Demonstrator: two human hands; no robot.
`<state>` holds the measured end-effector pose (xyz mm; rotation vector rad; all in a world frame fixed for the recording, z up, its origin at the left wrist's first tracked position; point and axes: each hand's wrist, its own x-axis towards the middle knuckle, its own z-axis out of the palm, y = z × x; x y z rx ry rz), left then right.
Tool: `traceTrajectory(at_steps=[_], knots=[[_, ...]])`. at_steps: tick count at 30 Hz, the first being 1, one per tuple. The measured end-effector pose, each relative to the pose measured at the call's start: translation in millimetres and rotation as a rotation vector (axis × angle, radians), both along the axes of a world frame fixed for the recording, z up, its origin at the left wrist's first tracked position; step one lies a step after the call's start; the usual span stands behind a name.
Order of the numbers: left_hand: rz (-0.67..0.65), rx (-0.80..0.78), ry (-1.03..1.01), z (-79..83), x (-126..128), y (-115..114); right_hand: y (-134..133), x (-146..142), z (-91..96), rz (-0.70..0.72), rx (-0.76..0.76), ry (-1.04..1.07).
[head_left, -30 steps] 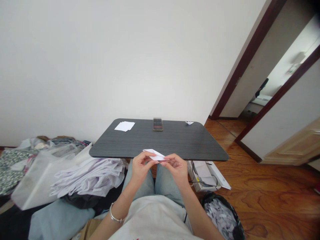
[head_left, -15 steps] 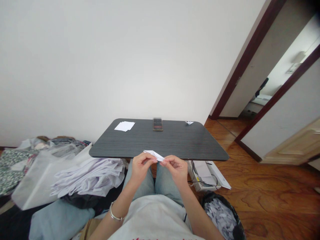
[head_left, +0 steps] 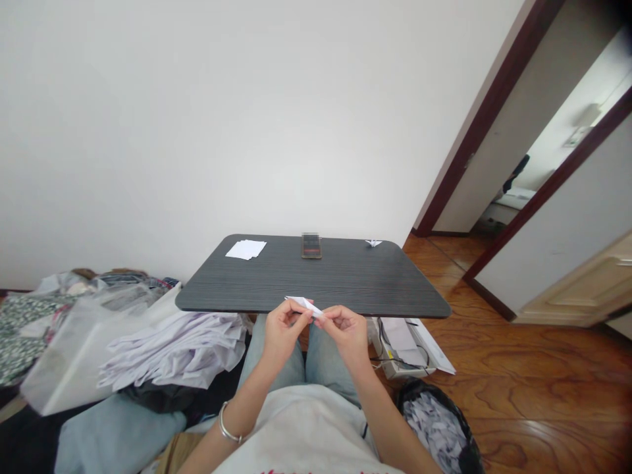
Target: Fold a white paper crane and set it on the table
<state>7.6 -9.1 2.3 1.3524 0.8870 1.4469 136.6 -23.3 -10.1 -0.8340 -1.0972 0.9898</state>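
Observation:
Between my two hands is a small piece of folded white paper (head_left: 309,305), narrow and pointed, held just off the near edge of the dark table (head_left: 296,280). My left hand (head_left: 285,324) pinches its left and middle part between thumb and fingers. The thumb and index finger of my right hand (head_left: 345,328) close on the right tip. Fingertips hide part of the folds. A stack of white paper sheets (head_left: 245,249) lies at the table's far left. On the far right rests a folded paper crane-like figure (head_left: 374,243).
A phone (head_left: 311,245) stands at the table's back middle against the wall. Piled clothes (head_left: 178,349) lie on the left. To the right are a white box with cables (head_left: 405,349) and a black-lined bin (head_left: 439,424) full of paper scraps. A doorway opens at right.
My left hand has shifted slightly right along the folded paper, its thumb now further over the middle. My right hand has drawn in a little to the left.

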Motion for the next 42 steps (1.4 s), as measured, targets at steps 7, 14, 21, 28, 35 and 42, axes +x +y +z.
traceTrajectory(at_steps=[7, 14, 21, 28, 35, 42], knots=[[0.020, -0.036, -0.023, 3.1, 1.0, 0.9, 0.3, -1.9, 0.3, 0.007, -0.039, 0.017], [0.040, -0.051, -0.126, 0.9, 5.9, -1.9, 0.2, -2.6, 0.6, 0.024, -0.073, 0.031], [0.039, -0.052, -0.041, -1.9, 3.9, 1.1, -0.3, -3.9, 1.8, 0.024, -0.092, 0.047], [0.059, -0.067, -0.061, -3.2, 4.1, 1.5, -1.2, -4.3, 5.6, 0.039, -0.103, 0.115], [0.098, -0.078, -0.078, -1.5, 0.9, 2.8, 0.9, 2.9, 6.1, 0.130, -0.136, 0.112], [0.142, -0.036, -0.042, -0.5, -1.2, 1.5, 2.9, 6.8, 1.1, 0.191, -0.178, 0.029]])
